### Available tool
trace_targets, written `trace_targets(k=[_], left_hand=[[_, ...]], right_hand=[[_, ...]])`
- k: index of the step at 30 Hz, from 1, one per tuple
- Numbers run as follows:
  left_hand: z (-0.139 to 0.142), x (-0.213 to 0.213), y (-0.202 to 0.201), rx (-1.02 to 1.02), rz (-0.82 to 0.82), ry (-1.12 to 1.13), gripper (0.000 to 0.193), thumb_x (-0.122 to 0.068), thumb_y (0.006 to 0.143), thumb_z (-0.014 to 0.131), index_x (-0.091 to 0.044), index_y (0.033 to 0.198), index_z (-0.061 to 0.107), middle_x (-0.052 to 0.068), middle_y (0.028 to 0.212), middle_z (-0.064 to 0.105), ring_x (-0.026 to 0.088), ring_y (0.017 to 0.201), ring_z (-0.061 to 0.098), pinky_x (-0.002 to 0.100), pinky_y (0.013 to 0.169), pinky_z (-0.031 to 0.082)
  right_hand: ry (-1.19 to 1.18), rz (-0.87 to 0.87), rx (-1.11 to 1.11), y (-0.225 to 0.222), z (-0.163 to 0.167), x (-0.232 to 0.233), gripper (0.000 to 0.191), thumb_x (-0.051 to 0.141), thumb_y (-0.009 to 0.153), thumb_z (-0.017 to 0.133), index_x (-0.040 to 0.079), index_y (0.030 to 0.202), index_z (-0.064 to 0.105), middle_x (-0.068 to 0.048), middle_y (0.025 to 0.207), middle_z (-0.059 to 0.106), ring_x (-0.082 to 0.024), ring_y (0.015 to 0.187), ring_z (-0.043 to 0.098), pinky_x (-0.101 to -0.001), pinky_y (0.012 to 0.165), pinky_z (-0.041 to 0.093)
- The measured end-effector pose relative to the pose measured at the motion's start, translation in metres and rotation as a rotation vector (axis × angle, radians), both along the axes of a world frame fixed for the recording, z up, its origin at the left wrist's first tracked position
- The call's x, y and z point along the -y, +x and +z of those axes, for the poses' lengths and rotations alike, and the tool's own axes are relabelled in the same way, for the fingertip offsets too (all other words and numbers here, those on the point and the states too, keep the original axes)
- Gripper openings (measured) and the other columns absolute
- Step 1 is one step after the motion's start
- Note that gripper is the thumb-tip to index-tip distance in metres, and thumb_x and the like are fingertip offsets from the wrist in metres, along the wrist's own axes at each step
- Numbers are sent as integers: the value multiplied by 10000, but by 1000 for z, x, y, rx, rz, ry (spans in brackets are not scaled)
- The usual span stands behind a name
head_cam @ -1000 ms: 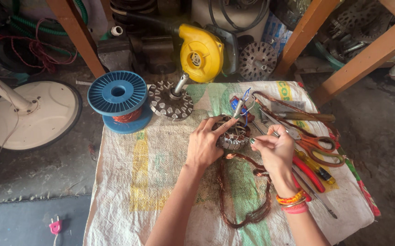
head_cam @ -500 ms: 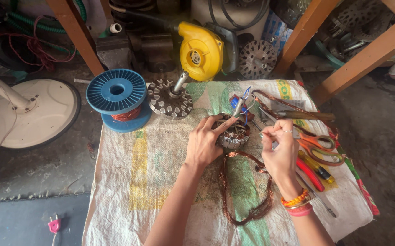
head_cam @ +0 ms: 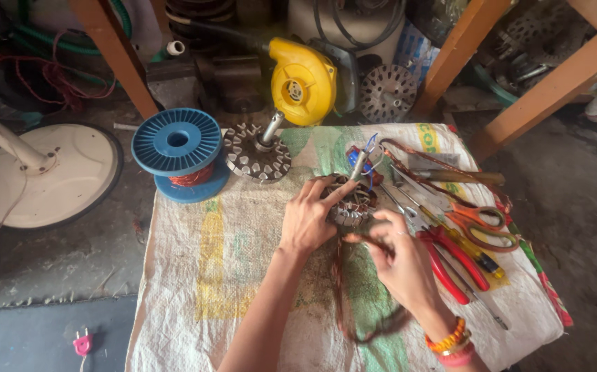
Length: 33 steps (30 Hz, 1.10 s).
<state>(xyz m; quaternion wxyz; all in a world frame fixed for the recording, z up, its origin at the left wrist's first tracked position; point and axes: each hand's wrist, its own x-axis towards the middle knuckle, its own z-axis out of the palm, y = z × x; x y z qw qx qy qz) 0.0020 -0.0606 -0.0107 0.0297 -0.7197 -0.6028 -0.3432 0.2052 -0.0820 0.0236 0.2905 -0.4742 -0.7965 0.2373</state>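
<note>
- Your right hand (head_cam: 402, 265) pinches a loop of old copper wire (head_cam: 353, 303), grip closed on it.
- Your left hand (head_cam: 310, 219) steadies the stator (head_cam: 352, 203) mid-sack on the table (head_cam: 195, 275), fingers around its side.
- Pliers (head_cam: 450, 265), scissors (head_cam: 481, 224) just to the right.
- Blue spool (head_cam: 178, 148) and yellow blower (head_cam: 303, 83) farther back.

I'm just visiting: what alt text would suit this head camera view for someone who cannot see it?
A left hand steadies a round motor stator on a woven sack while the right hand pinches copper wire trailing from it. Scissors, red pliers and a blue wire spool lie nearby.
</note>
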Motion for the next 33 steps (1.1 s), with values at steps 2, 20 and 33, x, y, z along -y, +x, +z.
trace_targets(k=[2, 20, 33], left_hand=[[-5, -4, -1, 1, 42, 33, 923, 29, 569, 744, -357, 1396, 613, 82, 1311, 647, 286, 1161, 636, 365, 859, 608], [39, 18, -1, 604, -223, 161, 847, -90, 691, 653, -128, 1509, 441, 190, 1508, 475, 320, 1406, 448, 506, 1169, 355], [9, 14, -61, 1999, -706, -472, 240, -245, 1026, 668, -55, 880, 677, -59, 573, 386, 99, 528, 312, 234, 560, 368]], right_hand=[[-94, -56, -42, 8, -3, 10, 159, 23, 893, 749, 30, 1038, 684, -64, 1362, 703, -181, 614, 673, -304, 565, 509], [-9, -336, -720, 39, 30, -75, 490, -90, 938, 661, 98, 1358, 493, -77, 998, 685, -59, 690, 599, -221, 502, 486], [258, -366, -579, 64, 4, -110, 807, -175, 721, 658, 88, 1443, 412, -31, 1015, 620, -99, 805, 675, -235, 615, 555]])
